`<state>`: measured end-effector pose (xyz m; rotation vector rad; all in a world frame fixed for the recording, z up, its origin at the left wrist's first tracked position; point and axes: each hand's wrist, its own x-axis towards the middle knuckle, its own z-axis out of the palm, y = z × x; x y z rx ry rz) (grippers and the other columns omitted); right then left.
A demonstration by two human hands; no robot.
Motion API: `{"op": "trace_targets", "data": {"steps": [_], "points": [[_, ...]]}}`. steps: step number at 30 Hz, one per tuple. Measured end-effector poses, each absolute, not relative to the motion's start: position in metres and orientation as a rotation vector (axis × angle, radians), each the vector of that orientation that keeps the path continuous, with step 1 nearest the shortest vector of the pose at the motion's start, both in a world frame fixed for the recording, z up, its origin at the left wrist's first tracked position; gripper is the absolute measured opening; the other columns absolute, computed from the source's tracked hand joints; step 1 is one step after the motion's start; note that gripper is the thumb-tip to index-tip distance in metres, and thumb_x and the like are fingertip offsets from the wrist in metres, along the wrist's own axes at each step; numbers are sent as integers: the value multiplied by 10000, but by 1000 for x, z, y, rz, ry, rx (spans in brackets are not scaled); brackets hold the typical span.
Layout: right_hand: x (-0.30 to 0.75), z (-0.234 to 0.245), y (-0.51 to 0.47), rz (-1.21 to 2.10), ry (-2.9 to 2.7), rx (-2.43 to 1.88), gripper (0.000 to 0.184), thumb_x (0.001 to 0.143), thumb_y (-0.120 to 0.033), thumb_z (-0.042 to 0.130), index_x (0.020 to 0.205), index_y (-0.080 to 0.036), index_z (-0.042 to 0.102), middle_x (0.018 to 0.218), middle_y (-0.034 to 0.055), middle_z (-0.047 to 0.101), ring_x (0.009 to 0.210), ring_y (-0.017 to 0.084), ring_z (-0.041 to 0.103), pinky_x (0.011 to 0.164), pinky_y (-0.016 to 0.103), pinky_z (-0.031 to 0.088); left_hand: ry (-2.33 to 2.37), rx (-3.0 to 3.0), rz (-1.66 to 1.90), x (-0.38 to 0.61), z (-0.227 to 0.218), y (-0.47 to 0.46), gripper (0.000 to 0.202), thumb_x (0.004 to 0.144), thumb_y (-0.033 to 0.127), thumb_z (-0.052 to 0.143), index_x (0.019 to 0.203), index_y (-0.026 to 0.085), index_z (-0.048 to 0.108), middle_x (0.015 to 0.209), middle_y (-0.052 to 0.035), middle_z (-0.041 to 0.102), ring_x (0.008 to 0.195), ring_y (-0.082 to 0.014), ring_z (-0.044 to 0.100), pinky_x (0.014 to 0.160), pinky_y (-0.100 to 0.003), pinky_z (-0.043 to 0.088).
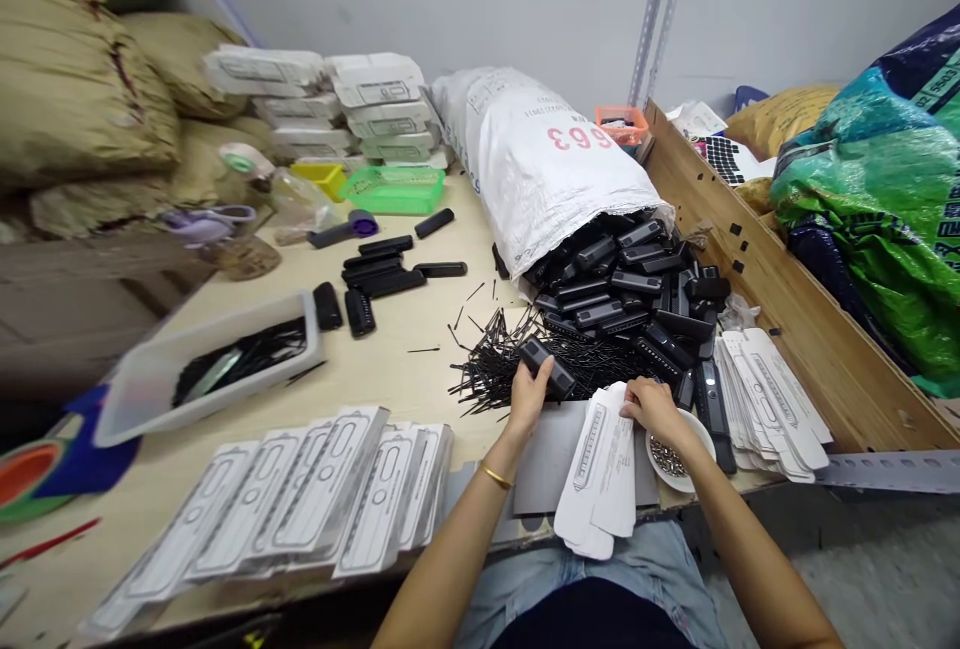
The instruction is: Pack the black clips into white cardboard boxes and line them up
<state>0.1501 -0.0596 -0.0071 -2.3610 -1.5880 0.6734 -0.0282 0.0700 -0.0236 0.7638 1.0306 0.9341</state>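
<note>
My left hand [529, 393] is closed around a small black plastic case [547, 365], holding it over a heap of thin black pins [517, 354]. My right hand [651, 403] rests curled on the top of a stack of white printed cards [600, 469] beside a white bowl of small metal parts [670, 456]; what its fingers hold, if anything, is hidden. A grey pad [547, 464] lies under the cards. Behind the pins, many black cases [630, 279] spill from a white woven sack [540, 159].
Rows of clear packaged items [300, 494] lie front left. A white tray of black pins [210, 359] stands left, loose black cases [379, 274] behind it. More white cards [765, 404] fan out at right against a wooden board [787, 289]. Stuffed sacks [75, 79] and stacked packs [352, 104] line the back.
</note>
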Motion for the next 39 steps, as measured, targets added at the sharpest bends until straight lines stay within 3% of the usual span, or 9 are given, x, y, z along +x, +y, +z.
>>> {"op": "trace_targets", "data": {"steps": [6,11,14,17,21,25,31,35,39], "points": [[159,14,-58,553,-1559,-2083,137,772,-191,599,653,-167,535,696,3,576,740,160,493,743,295,312,862,943,991,-32,8,43,705,487,45,789,1141,198,576,1294,-119,518,1347,-263,281,1035,-333,325],[156,22,-48,756,-1415,-1489,262,808,-387,588,660,-185,508,769,24,591,792,170,529,780,332,399,444,704,101,-46,32,1,347,729,300,681,1024,121,640,988,-176,666,974,-306,617,799,-396,497],[148,18,-44,947,-1191,-1172,357,757,-494,615,648,-195,453,761,24,574,780,176,549,721,325,450,448,590,155,-47,30,-8,377,767,376,646,1019,97,619,879,-164,673,743,-221,658,677,-318,519],[132,11,-42,819,-983,-1259,294,760,-470,615,748,-197,507,811,26,578,794,171,554,724,311,461,529,596,310,-43,28,-7,534,762,384,657,1223,175,484,885,-128,666,612,-173,647,590,-295,521],[102,-2,-47,719,-887,-1526,276,845,-447,500,866,-186,586,842,34,584,777,159,549,665,262,452,533,706,389,-40,29,-3,788,744,347,682,1382,320,220,978,-101,638,639,-207,667,567,-322,534],[84,-13,-51,777,-867,-1550,360,890,-450,412,694,-173,531,640,-9,508,597,125,474,526,227,393,653,784,413,-38,26,-6,611,765,366,650,1280,267,336,899,-59,642,623,-179,653,546,-274,522],[78,-6,-46,776,-841,-1429,266,875,-379,473,1064,-204,539,911,36,620,814,158,580,724,275,471,843,737,546,-38,18,-6,879,723,277,696,1410,262,148,977,-75,660,766,-182,657,697,-286,518],[78,-6,-35,867,-812,-1384,287,853,-449,495,832,-178,588,836,40,629,766,162,579,697,276,472,831,969,613,-44,16,-7,951,707,242,707,1448,252,110,980,-82,672,845,-211,646,803,-328,478],[76,-10,-26,924,-742,-1383,304,820,-471,543,799,-172,590,771,22,612,703,148,556,649,256,456,882,1192,653,-49,14,-6,955,722,265,691,1456,265,80,983,-71,675,854,-218,636,808,-327,455]]}}
